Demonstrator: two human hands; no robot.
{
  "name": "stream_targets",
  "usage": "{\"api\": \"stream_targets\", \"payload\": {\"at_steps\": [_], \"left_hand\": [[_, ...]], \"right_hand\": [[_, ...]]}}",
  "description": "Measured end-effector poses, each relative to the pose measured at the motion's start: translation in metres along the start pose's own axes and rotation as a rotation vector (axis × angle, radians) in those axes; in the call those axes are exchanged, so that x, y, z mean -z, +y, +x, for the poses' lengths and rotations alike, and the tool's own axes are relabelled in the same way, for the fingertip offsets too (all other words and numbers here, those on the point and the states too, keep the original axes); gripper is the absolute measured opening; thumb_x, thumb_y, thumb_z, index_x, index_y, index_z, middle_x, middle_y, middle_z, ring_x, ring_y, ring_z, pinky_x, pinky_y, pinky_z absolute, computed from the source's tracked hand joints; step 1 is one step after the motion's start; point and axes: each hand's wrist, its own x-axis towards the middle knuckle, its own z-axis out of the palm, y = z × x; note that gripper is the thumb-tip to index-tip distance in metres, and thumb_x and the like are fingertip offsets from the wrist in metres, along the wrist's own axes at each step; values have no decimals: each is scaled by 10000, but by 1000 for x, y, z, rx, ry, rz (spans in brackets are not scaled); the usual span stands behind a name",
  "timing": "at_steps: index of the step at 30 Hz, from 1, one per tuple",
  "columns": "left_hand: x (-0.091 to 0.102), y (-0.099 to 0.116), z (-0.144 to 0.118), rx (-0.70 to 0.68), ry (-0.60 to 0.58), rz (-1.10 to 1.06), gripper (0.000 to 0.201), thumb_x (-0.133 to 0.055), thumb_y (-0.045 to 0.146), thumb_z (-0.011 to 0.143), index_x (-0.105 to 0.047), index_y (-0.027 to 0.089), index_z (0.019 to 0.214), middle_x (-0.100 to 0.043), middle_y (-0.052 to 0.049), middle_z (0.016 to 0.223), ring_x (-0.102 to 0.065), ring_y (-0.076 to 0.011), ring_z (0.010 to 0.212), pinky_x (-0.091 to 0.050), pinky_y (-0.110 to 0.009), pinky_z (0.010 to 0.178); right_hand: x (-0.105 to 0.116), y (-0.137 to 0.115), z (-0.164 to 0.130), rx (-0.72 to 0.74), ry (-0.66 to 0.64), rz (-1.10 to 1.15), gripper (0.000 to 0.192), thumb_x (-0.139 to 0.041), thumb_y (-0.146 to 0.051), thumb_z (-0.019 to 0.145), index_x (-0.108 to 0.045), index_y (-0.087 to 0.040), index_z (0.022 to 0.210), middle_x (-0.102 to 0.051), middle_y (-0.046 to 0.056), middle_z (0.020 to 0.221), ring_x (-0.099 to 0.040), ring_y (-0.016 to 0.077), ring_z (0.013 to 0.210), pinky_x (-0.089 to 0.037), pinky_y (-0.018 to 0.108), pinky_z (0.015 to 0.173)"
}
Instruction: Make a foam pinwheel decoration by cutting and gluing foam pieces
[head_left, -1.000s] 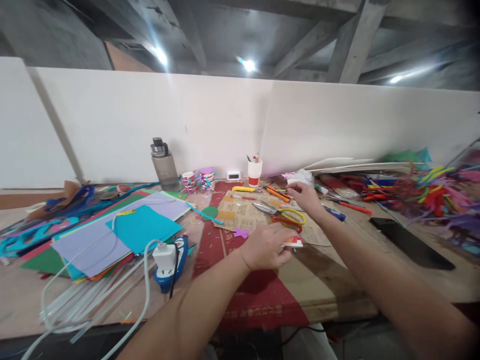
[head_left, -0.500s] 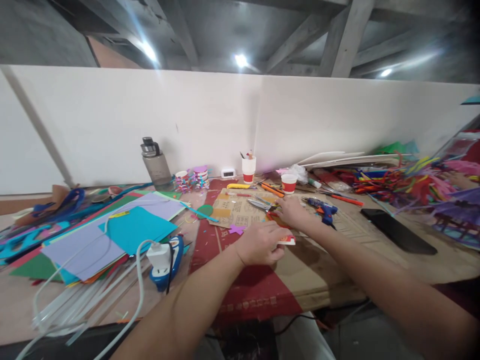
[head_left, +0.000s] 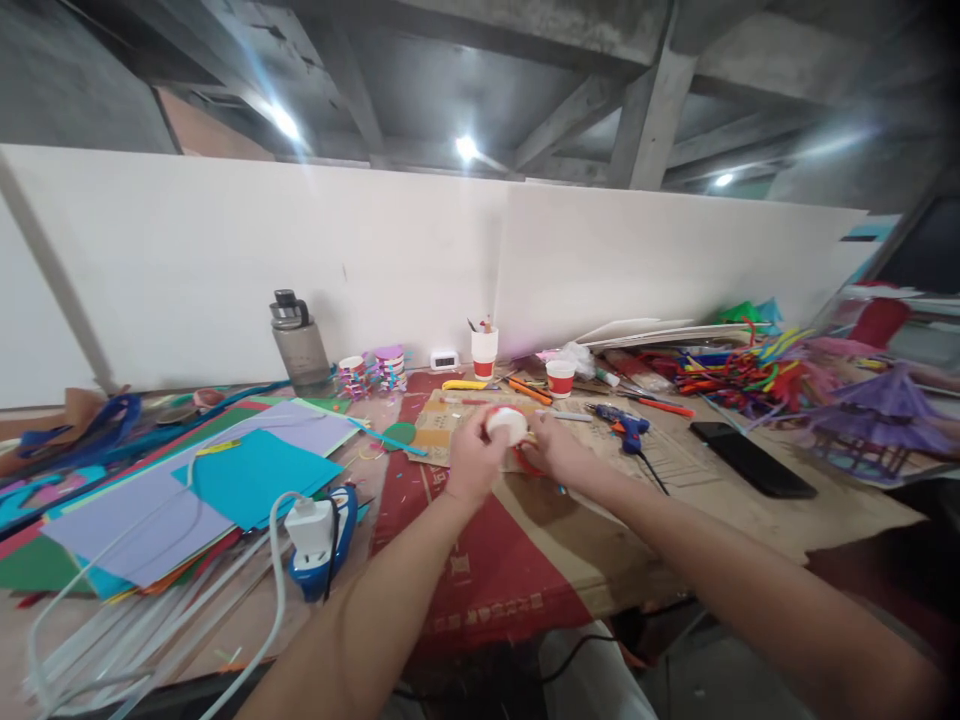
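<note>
White partition wall (head_left: 420,260) ran the full width behind the table (head_left: 840,515) — two panels, with a vertical seam right of centre. Above it, bare grey concrete ceiling (head_left: 450,70) with crossing beams; one beam (head_left: 652,110) dropped to the wall top. Three ceiling lights (head_left: 466,147) were lit — flare on the left one. Table surface was brown board.

I am taking the cardboard sheet (head_left: 679,470) as my landmark: my left hand (head_left: 469,462) and right hand (head_left: 553,452) are meeting over its near-left part, closing around a small paper cup (head_left: 507,424). Behind it, cups (head_left: 484,352) are standing against the wall, and a glue gun (head_left: 624,423) and a phone (head_left: 752,459) are lying on its right part. Left of it, stacked paper sheets (head_left: 187,480) are lying flat, with a water bottle (head_left: 298,343) standing behind them.
</note>
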Motion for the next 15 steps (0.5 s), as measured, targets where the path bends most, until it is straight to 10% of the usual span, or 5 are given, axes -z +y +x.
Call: {"api": "stream_targets", "payload": {"at_steps": [6, 15], "left_hand": [[13, -12, 22, 387, 339, -441, 304, -647, 277, 594, -643, 152, 871, -638, -5, 776, -533, -98, 575, -386, -178, 431], [12, -16, 22, 462, 315, -497, 302, -702, 266, 533, -664, 159, 813, -654, -2, 732, -566, -102, 567, -391, -174, 427]], "right_hand": [[4, -26, -2, -73, -175, -138, 264, -568, -268, 902, -701, -120, 1074, -711, 183, 1084, -665, 259, 964, -463, 308, 810], [39, 30, 24, -167, -91, -216, 355, -443, -307, 997, -724, -115, 1098, -706, 190, 1130, -654, 254, 1040, -451, 311, 876]]}}
